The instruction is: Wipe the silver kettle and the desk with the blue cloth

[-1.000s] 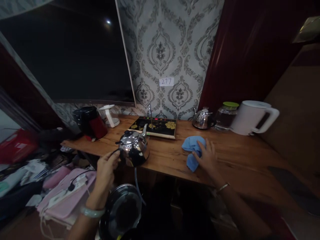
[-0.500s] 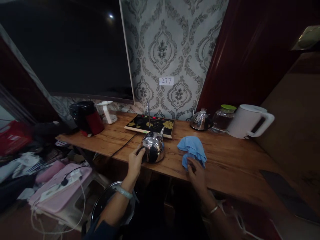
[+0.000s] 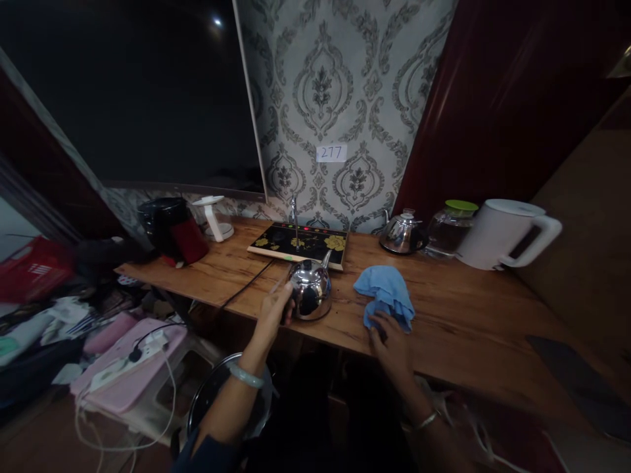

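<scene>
A shiny steel kettle (image 3: 310, 292) stands near the front edge of the wooden table, its spout pointing away to the right. My left hand (image 3: 273, 309) is closed around its handle, mostly covering it. To the right lies a crumpled blue cloth (image 3: 387, 287). At the cloth's lower edge is my right hand (image 3: 394, 345), loosely bent, with thumb and fingers apart; whether the fingertips touch the fabric I cannot tell. Behind the kettle sits a black tea stove panel (image 3: 296, 241) with gold flowers, red lights and a thin metal tap (image 3: 294, 213).
A second steel kettle (image 3: 401, 233), a green-lidded glass jug (image 3: 446, 230) and a white electric kettle (image 3: 500, 233) stand back right. A red-and-black kettle (image 3: 185, 230) and a white-handled glass jug (image 3: 214, 220) stand left. A pink stool (image 3: 123, 381) holds a power strip.
The view has shifted slightly. My left hand remains on the steel kettle's handle, its grip a little changed. My right hand stays by the blue cloth.
</scene>
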Demonstrator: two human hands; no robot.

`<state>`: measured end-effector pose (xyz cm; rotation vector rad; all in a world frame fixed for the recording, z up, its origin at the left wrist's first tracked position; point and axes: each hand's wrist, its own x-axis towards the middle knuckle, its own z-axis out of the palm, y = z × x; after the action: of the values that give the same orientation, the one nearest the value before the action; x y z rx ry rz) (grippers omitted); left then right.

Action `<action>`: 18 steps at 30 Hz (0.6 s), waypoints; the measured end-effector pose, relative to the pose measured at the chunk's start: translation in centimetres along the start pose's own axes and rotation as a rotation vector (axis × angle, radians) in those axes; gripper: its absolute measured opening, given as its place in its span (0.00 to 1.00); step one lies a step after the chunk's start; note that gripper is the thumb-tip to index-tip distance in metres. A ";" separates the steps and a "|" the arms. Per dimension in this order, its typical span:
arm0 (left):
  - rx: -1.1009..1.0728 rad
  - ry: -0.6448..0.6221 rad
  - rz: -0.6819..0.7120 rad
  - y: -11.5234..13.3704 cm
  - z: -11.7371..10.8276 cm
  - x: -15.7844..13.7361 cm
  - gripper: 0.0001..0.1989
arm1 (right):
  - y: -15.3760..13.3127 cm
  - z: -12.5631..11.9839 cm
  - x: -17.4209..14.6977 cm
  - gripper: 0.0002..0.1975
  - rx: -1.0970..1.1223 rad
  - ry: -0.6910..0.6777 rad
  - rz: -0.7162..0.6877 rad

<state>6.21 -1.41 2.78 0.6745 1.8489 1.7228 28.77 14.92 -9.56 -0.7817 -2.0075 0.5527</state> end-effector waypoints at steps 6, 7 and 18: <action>0.108 -0.064 -0.166 1.6 -0.2 0.9 0.38 | -0.1 0.0 0.0 0.17 -0.023 0.010 -0.025; 0.126 -0.052 -0.148 1.6 -0.1 1.0 0.37 | -0.2 0.0 0.0 0.17 -0.027 0.012 -0.026; 0.062 0.033 -0.099 1.0 0.6 0.4 0.33 | -0.2 -0.2 -0.1 0.16 -0.016 -0.012 -0.045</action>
<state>6.28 -0.62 3.73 0.5722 1.9317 1.6288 28.91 14.72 -9.34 -0.7425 -2.0380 0.5178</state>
